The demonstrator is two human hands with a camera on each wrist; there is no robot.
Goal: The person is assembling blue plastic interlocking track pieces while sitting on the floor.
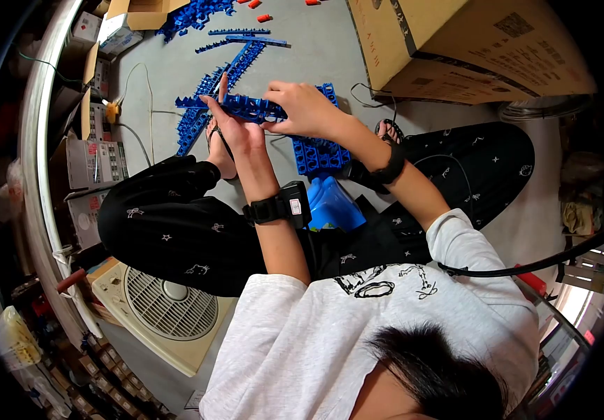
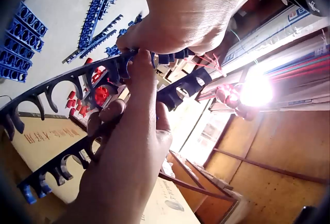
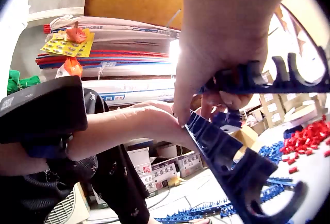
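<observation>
In the head view my left hand (image 1: 246,136) holds a blue plastic clip strip (image 1: 253,108) between thumb and fingers, one finger pointing up. My right hand (image 1: 305,108) grips the strips from the other side. From the left wrist, two strips with rows of C-shaped clips show: an upper strip (image 2: 64,82) runs under the left hand (image 2: 180,23), and a lower strip (image 2: 62,164) passes through the right hand's fingers (image 2: 105,115). In the right wrist view one strip (image 3: 232,164) slants down from the hands, while another strip (image 3: 289,79) extends rightward from the right hand (image 3: 227,48).
Long joined blue strips (image 1: 239,66) lie on the floor ahead, beside a blue clip block (image 1: 312,154). Loose blue pieces (image 1: 193,17) and red pieces (image 1: 264,17) are farther off. A large cardboard box (image 1: 470,49) stands right, a box fan (image 1: 169,308) left. Blue plastic (image 1: 333,206) lies between the legs.
</observation>
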